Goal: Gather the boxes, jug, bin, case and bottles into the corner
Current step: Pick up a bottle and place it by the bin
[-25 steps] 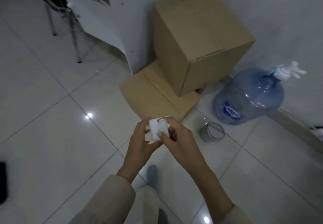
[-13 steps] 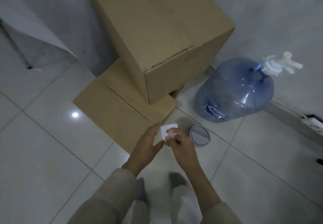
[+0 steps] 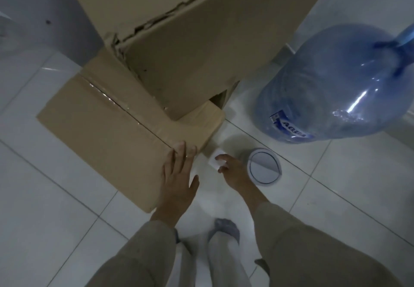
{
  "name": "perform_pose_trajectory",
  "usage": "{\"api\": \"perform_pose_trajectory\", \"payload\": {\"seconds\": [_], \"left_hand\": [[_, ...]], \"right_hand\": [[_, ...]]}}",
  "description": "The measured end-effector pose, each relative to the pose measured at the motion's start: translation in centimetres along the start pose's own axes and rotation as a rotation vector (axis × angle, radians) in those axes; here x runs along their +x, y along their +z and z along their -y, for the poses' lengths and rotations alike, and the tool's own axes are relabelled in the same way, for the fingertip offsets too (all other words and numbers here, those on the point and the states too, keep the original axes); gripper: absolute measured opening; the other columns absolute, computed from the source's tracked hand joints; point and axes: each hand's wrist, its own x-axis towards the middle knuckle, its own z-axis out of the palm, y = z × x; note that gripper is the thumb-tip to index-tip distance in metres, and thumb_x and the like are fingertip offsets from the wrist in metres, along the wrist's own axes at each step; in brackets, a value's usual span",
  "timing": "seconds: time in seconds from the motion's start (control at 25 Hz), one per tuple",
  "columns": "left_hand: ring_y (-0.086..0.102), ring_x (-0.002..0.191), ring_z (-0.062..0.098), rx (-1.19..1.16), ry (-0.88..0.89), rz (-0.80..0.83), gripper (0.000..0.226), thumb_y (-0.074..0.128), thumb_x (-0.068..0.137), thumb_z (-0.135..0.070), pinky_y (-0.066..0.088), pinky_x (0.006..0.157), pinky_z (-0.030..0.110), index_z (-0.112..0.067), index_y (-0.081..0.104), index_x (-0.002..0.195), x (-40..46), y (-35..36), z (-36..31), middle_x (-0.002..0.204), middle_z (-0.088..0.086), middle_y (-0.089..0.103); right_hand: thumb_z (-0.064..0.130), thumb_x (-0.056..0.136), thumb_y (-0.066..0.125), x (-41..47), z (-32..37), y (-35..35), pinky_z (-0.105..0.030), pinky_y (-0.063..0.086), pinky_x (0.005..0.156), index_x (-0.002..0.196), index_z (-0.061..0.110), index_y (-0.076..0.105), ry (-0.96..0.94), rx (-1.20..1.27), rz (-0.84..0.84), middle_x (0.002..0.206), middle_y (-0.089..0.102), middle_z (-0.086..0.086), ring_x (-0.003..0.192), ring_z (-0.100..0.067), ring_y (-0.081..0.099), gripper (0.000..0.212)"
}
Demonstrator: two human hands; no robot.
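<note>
Left hand (image 3: 177,174): fingers straight, flat on near corner of the low box (image 3: 116,134). Right hand (image 3: 233,170): fingers pinch small white case (image 3: 216,160), low over the floor (image 3: 67,208), between box corner and round bin (image 3: 264,166). Beyond: tall box (image 3: 190,40), jug (image 3: 336,85), toward the corner.
</note>
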Motion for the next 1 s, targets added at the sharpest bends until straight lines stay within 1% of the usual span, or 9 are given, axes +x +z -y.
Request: {"api": "perform_pose_trajectory", "payload": {"seconds": [0.16, 0.24, 0.36, 0.44, 0.48, 0.56, 0.64, 0.8, 1.0], "left_hand": [[-0.002, 0.146, 0.019, 0.065, 0.025, -0.003, 0.069, 0.046, 0.09, -0.029, 0.01, 0.115, 0.035, -0.036, 0.005, 0.145, 0.0, -0.7, 0.9, 0.156, -0.01, -0.009], [-0.001, 0.146, 0.016, 0.063, 0.003, 0.028, 0.065, 0.043, 0.091, -0.029, 0.01, 0.116, 0.034, -0.035, 0.008, 0.146, -0.1, -1.4, 1.1, 0.159, -0.007, -0.004], [0.0, 0.146, 0.016, 0.03, -0.083, 0.089, 0.06, 0.041, 0.092, -0.03, 0.012, 0.116, 0.035, -0.031, 0.015, 0.146, -0.4, -2.7, 1.4, 0.159, -0.006, 0.0], [0.003, 0.146, 0.018, 0.028, -0.127, 0.113, 0.057, 0.039, 0.093, -0.03, 0.015, 0.116, 0.036, -0.029, 0.018, 0.146, -1.5, -3.6, 2.2, 0.159, -0.004, 0.003], [0.004, 0.146, 0.019, 0.02, -0.142, 0.115, 0.056, 0.039, 0.093, -0.029, 0.016, 0.117, 0.036, -0.028, 0.019, 0.146, -2.3, -4.0, 2.6, 0.159, -0.003, 0.004], [0.006, 0.146, 0.02, -0.03, -0.191, 0.101, 0.056, 0.039, 0.094, -0.029, 0.015, 0.117, 0.035, -0.026, 0.019, 0.146, -4.3, -5.2, 3.6, 0.159, -0.003, 0.007], [0.007, 0.146, 0.019, -0.109, -0.262, 0.053, 0.056, 0.042, 0.093, -0.031, 0.015, 0.115, 0.035, -0.025, 0.022, 0.145, -6.8, -6.8, 4.8, 0.158, -0.003, 0.011], [0.015, 0.144, 0.018, -0.254, -0.379, -0.102, 0.048, 0.047, 0.092, -0.032, 0.02, 0.114, 0.036, -0.024, 0.036, 0.138, -12.4, -11.9, 8.2, 0.155, -0.003, 0.024], [0.034, 0.134, 0.02, -0.34, -0.544, -0.419, 0.042, 0.054, 0.089, -0.029, 0.033, 0.106, 0.036, -0.022, 0.047, 0.13, -21.0, -21.0, 16.3, 0.142, 0.001, 0.044]], "right_hand": [[0.001, 0.091, 0.039, 0.6, -0.8, -0.5, -0.032, 0.039, 0.089, 0.131, 0.013, 0.043, 0.042, -0.232, 0.103, 0.137, 0.043, -0.017, 0.12, -0.036, 0.045, 0.042], [0.002, 0.091, 0.038, -0.3, -0.4, -1.2, -0.028, 0.036, 0.077, 0.132, 0.016, 0.041, 0.086, -0.255, 0.102, 0.139, 0.04, -0.019, 0.118, -0.036, 0.046, 0.044], [0.001, 0.09, 0.037, -1.7, 0.6, -1.9, -0.024, 0.036, 0.072, 0.133, 0.014, 0.042, 0.068, -0.254, 0.072, 0.138, 0.043, -0.017, 0.11, -0.033, 0.051, 0.045], [0.0, 0.089, 0.037, -3.1, 2.1, -1.4, -0.023, 0.039, 0.064, 0.131, 0.011, 0.044, 0.022, -0.244, 0.034, 0.12, 0.054, -0.014, 0.091, -0.028, 0.053, 0.044], [-0.001, 0.089, 0.038, -4.0, 3.1, -0.8, -0.022, 0.04, 0.068, 0.129, 0.01, 0.046, -0.02, -0.229, 0.006, 0.113, 0.056, -0.012, 0.09, -0.025, 0.053, 0.043], [-0.004, 0.087, 0.041, -5.9, 5.2, 1.1, -0.023, 0.038, 0.085, 0.122, 0.008, 0.052, -0.147, -0.198, -0.046, 0.12, 0.054, -0.013, 0.108, -0.026, 0.052, 0.039], [-0.006, 0.086, 0.042, -8.3, 7.9, 3.6, -0.022, 0.035, 0.09, 0.116, 0.007, 0.056, -0.268, -0.188, -0.035, 0.123, 0.053, -0.014, 0.113, -0.026, 0.051, 0.035], [-0.006, 0.084, 0.04, -13.3, 14.2, 9.7, -0.023, 0.041, 0.087, 0.108, 0.012, 0.059, -0.42, -0.255, 0.1, 0.115, 0.054, -0.006, 0.104, -0.019, 0.054, 0.034], [-0.004, 0.086, 0.04, -21.2, 23.7, 19.3, -0.013, 0.038, 0.081, 0.104, 0.016, 0.059, -0.665, -0.333, 0.359, 0.107, 0.056, 0.002, 0.096, -0.006, 0.051, 0.033]]}}
